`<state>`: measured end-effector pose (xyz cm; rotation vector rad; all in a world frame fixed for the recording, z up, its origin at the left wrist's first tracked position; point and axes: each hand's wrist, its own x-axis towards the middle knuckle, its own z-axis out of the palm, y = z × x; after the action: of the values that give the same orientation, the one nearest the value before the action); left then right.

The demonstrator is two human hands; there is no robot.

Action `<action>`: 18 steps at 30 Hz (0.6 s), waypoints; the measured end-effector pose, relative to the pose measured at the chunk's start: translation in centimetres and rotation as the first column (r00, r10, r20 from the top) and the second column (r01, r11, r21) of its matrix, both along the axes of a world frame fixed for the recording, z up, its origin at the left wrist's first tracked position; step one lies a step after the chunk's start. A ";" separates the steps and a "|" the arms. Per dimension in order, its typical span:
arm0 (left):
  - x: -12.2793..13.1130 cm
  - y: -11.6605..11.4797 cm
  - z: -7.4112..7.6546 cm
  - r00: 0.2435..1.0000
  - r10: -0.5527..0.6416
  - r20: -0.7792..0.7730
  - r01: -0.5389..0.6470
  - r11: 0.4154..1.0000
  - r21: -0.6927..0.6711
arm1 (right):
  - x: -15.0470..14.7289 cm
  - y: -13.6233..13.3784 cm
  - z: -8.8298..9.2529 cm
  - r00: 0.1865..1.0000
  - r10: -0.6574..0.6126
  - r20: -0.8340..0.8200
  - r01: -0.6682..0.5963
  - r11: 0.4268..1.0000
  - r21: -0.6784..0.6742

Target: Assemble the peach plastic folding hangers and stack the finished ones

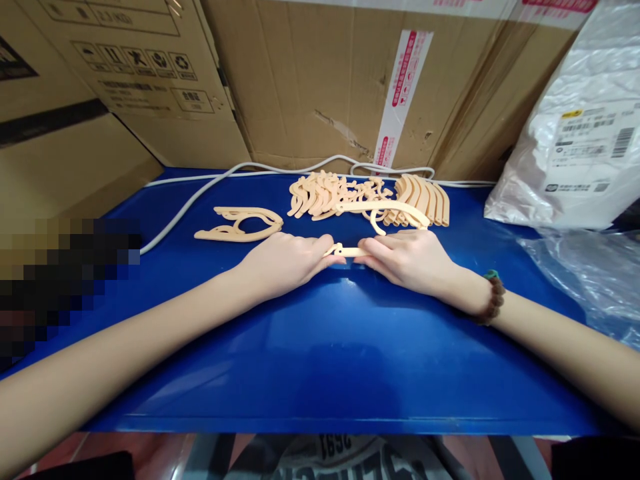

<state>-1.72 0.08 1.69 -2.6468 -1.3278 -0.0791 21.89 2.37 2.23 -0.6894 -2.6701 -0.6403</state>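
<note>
Between my two hands is a cream plastic folding clothes hanger [350, 252], its jointed parts meeting in the gap at my fingertips. My left hand [290, 263] is closed, pinching the left end of it between thumb and fingers. On the other side, my right hand [413, 260] is closed around the right end. A long curved arm [383, 209] with a hook-like part rises just beyond my right hand; whether it joins the held piece is hidden. Left of my left hand, folded cream hangers [245, 223] lie on the blue table [320, 360].
Behind my hands lie piles of curved hanger arms [315, 193], small hooks [367, 190] and stacked wider arms [425, 197]. A white cable [200, 193] runs along the back. Cardboard boxes [320, 87] wall the far side. A white plastic parcel [570, 153] stands at right.
</note>
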 end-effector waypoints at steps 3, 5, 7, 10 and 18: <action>-0.2 0.1 -0.3 0.999 -0.050 -0.002 0.050 0.993 0.110 | 0.0 -0.1 -0.1 1.000 -0.012 -0.005 0.012 0.999 -0.035; -0.4 0.2 -0.5 0.994 -0.108 0.009 0.104 0.973 0.208 | 0.0 -0.1 -0.1 1.000 -0.009 -0.010 0.008 0.999 -0.053; -0.5 0.3 -0.5 0.985 -0.171 0.017 0.158 0.940 0.302 | 0.0 0.0 0.0 1.000 -0.014 -0.012 0.013 0.997 -0.080; -0.5 0.4 -0.4 0.973 -0.229 0.017 0.202 0.890 0.410 | -0.1 0.0 0.1 0.999 -0.032 -0.001 0.031 0.987 -0.156; -0.3 0.2 0.1 0.961 -0.260 -0.089 0.269 0.823 0.501 | 0.0 0.3 0.3 0.997 -0.070 0.041 0.081 0.915 -0.395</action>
<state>-2.04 0.27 1.75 -2.3340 -0.7758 -0.3885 21.85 2.67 2.55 -0.8958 -2.8376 -0.1169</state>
